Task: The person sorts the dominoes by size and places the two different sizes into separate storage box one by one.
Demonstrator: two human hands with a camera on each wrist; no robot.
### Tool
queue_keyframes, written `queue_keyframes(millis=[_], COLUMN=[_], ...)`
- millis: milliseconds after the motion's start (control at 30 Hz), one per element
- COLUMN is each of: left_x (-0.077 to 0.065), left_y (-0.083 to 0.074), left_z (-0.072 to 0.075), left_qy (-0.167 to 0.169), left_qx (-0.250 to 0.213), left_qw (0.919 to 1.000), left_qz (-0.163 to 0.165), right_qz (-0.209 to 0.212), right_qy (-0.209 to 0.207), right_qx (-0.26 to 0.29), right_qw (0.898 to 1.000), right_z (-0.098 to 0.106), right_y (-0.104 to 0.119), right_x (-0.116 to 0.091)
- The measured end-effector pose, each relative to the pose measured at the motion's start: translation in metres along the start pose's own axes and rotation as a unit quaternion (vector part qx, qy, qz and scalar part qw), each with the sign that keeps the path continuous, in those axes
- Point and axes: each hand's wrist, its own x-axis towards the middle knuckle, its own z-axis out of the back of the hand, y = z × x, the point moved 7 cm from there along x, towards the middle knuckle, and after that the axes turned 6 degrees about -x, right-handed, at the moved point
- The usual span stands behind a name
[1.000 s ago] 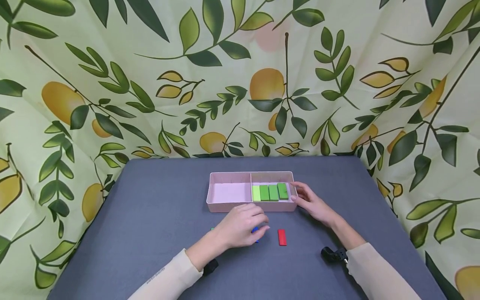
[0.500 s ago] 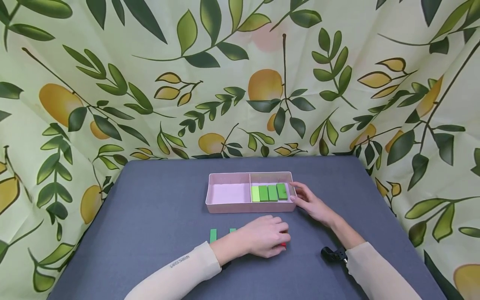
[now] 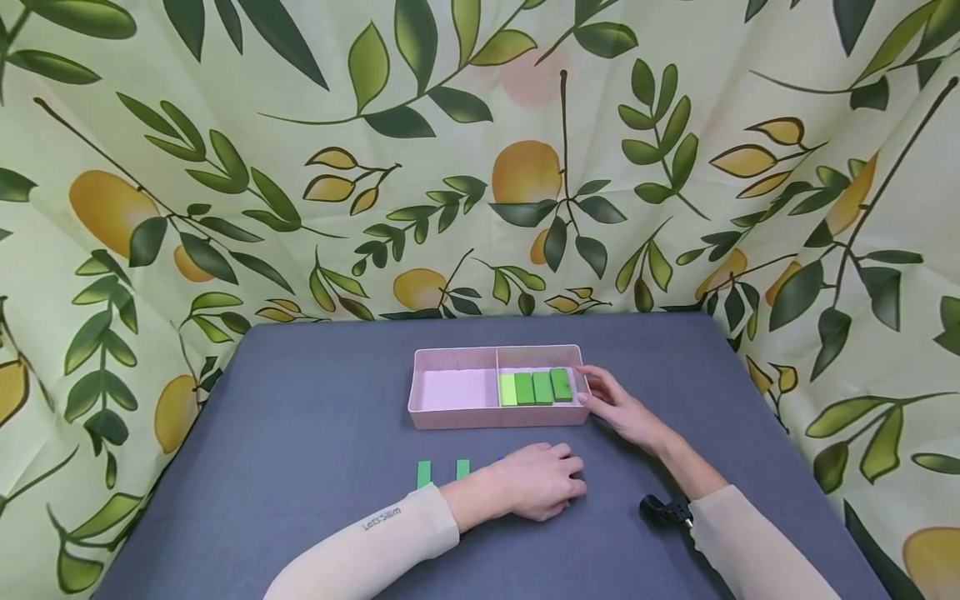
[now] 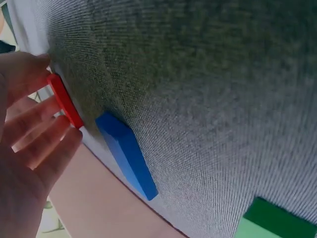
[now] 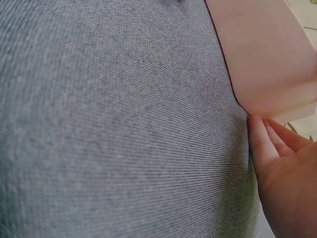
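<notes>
A: Which step is in hand?
B: Handling the slim red rectangular block (image 4: 66,100), I'd judge. The left hand (image 3: 540,482) is at it, in front of the pale pink, plastic-looking, lidless box (image 3: 495,419).
A: Is it gripped?
B: I cannot tell. The left wrist view shows bent fingers and thumb close about its edges, but not whether they pinch; in the head view the hand hides it.
A: And the right hand (image 3: 627,413)?
B: Thumb and fingers hold the box by its right end, probably to steady it. That right compartment contains 4 flat green rectangular pieces (image 3: 523,389), the leftmost paler.
A: Where is the red block, exactly?
B: On the cloth-covered grey-blue bench (image 3: 322,433), or barely above it, at the right end of a row: 2 green rectangular blocks (image 3: 462,468), then a thick blue rectangular block (image 4: 128,154), then the red.
A: Which way does it point?
B: Its long axis runs roughly parallel to the blue block's, 1 narrow end toward the box's front wall, the other toward the thumb.
A: What does the next move call for?
B: If lifting, thumb and fingertips firm on its 2 long sides; if only straightening, a light nudge, clear of the blue.
</notes>
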Motion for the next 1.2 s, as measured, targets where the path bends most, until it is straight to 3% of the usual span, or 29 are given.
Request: queue_keyframes(millis=[367, 600, 800, 1033, 1200], left_x=[0.001, -0.005, -0.009, -0.023, -0.036], left_y=[0.014, 0.026, 0.032, 0.037, 0.043], left_z=[-0.007, -0.005, -0.007, 0.008, 0.024], left_qy=[-0.002, -0.006, 0.003, -0.042, -0.051], left_qx=[-0.039, -0.086, -0.112, -0.081, -0.087], left_qw=[0.9985, 0.9919, 0.988, 0.9904, 0.9882], left_qz=[0.039, 0.093, 0.106, 0.104, 0.115], right_qz=[-0.002, 0.002, -0.003, 0.007, 0.004], right_qy=[-0.006, -0.003, -0.004, -0.003, -0.001], right_qx=[-0.003, 0.007, -0.01, 0.008, 0.007], right_qw=[1.0, 1.0, 1.0, 1.0, 1.0], right_z=[-0.002, -0.003, -0.001, -0.002, -0.002], right_y=[-0.002, -0.001, -0.001, -0.001, -0.001], right_x=[0.001, 0.001, 0.0, 0.001, 0.001])
